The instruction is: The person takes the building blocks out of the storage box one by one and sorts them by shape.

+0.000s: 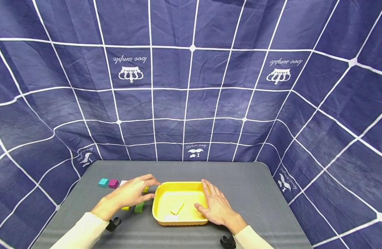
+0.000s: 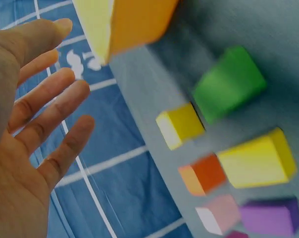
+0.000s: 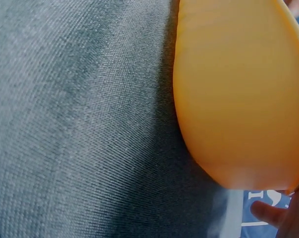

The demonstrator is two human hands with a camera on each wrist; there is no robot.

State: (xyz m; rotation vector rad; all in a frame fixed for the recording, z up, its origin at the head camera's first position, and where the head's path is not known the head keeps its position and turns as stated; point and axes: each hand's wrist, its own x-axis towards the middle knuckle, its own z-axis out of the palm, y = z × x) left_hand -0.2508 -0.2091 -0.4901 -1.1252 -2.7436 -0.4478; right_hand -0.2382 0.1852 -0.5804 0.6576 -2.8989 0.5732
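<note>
A yellow plastic tray [image 1: 180,186] sits on the grey table, with a yellow block [image 1: 177,208] and a pale block [image 1: 171,218] inside it. My right hand [image 1: 218,207] grips the tray's right rim, thumb over the inside and fingers along the outer side. In the right wrist view the tray's outer wall [image 3: 238,99] hides most of that hand. My left hand [image 1: 133,192] is by the left rim, thumb and fingers spread; in the left wrist view it holds nothing. Beneath it are a green block [image 2: 231,84], a small yellow block [image 2: 179,126] and an orange block [image 2: 203,173].
More blocks lie left of the tray: a turquoise block [image 1: 103,183], a magenta block [image 1: 113,183], a larger yellow block [image 2: 258,161], a purple block [image 2: 271,216] and a pink block [image 2: 219,213]. Blue cloth [image 1: 191,79] with white lines hangs behind the table [image 1: 250,193].
</note>
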